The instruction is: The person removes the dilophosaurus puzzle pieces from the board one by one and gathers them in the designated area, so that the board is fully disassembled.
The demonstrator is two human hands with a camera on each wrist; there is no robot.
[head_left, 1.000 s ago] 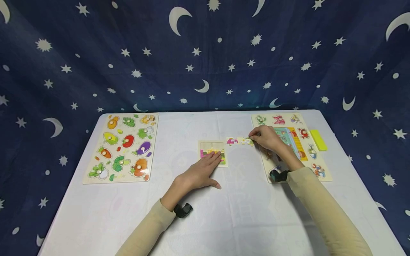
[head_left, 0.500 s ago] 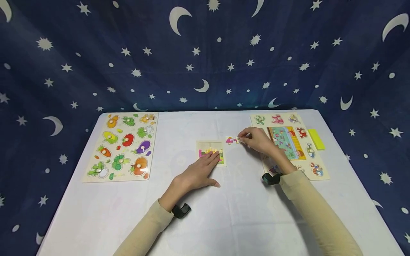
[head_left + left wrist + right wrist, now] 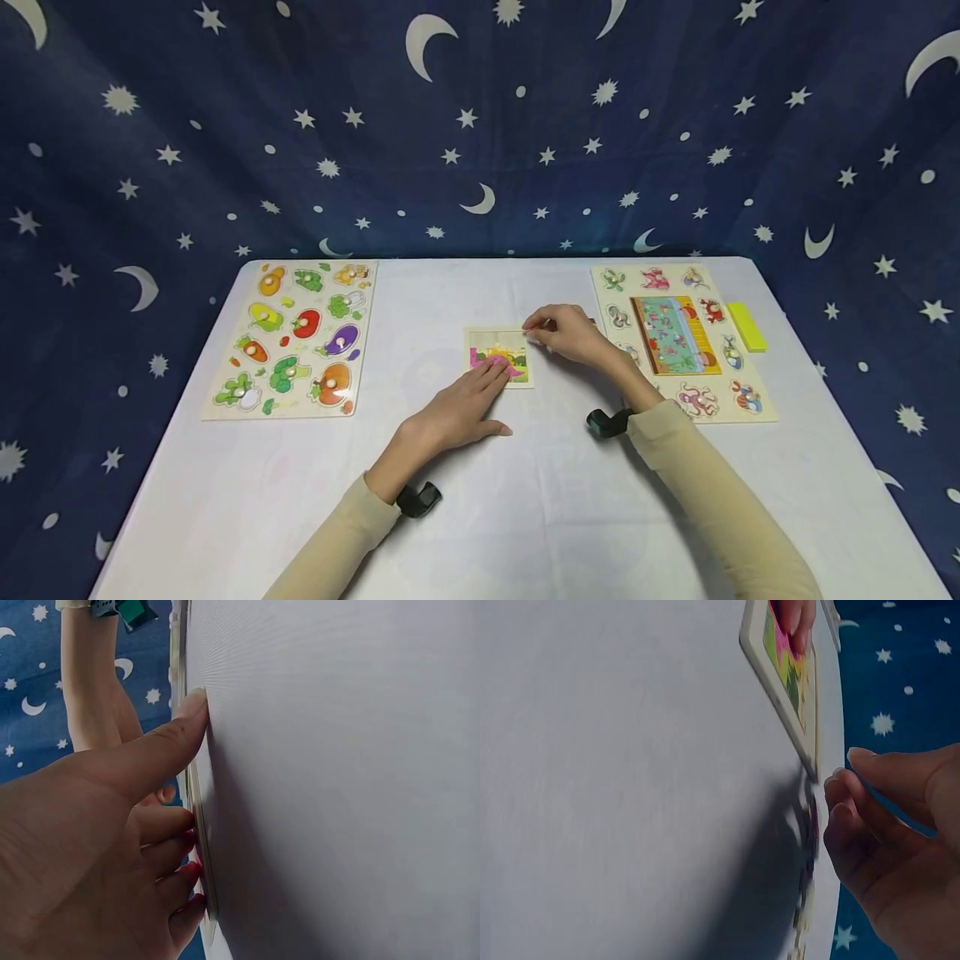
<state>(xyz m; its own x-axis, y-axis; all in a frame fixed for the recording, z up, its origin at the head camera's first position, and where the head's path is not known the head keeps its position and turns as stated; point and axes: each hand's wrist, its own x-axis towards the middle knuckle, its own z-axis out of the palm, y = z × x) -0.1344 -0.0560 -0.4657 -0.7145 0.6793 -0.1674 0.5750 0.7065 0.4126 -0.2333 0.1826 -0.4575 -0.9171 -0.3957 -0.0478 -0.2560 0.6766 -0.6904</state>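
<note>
My left hand (image 3: 461, 410) rests with extended fingers on a small wooden jigsaw board (image 3: 517, 386) at the middle of the table. Pink, yellow and green picture parts fill the board's near portion, while bare wood shows along its far side. In the left wrist view the fingertips (image 3: 196, 904) press on the board's face and the thumb sticks out past its edge. My right hand (image 3: 573, 335) hovers by the board's far right corner, its fingers loosely bent. The right wrist view shows a gap between thumb and fingers, above a row of jigsaw pieces (image 3: 804, 907) on the table.
A vegetable peg puzzle (image 3: 288, 412) lies on the left of the white table (image 3: 480, 533). On the right is a sea-animal puzzle board (image 3: 660, 283), with a yellow block (image 3: 746, 327) beside it. A dark blue star-and-moon cloth (image 3: 480, 150) hangs behind.
My right hand has moved left along the row of pieces, from its right end to the small board's corner. The left hand has stayed on the board, its fingers shifting slightly.
</note>
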